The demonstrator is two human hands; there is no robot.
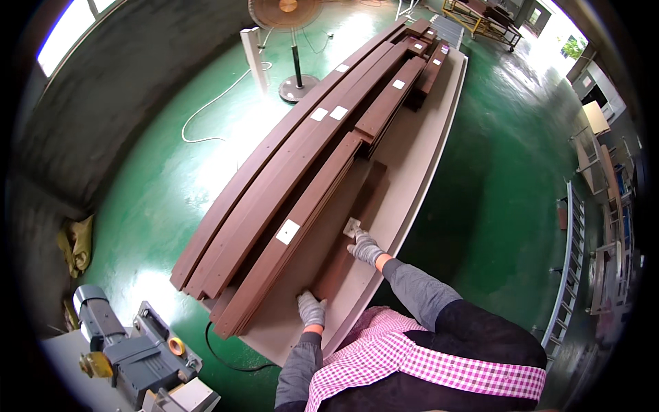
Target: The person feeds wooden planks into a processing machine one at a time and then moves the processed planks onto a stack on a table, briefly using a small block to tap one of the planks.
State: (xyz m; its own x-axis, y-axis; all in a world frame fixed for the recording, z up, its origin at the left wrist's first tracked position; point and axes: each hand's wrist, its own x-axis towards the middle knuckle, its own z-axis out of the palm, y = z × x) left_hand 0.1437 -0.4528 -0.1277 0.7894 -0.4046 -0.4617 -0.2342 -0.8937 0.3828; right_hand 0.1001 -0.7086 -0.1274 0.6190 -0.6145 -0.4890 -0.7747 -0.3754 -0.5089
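A single dark brown board [368,199] lies lengthwise on the pale table [405,180], to the right of the stacked boards. My left hand [311,312], in a grey glove, is at the board's near end, fingers curled at its left corner. Farther along, my right hand [366,248], also gloved, has its fingers bent against a small white square [351,227] on the board. That square resembles the white labels on the stack; whether it is stuck down or loose I cannot make out.
Long brown boards [274,199] with white labels [287,232] are stacked along the table's left side. A floor fan [297,86] and white post [254,62] stand beyond them. At lower left is a grey motorised machine [141,353]. A ladder [570,264] lies to the right.
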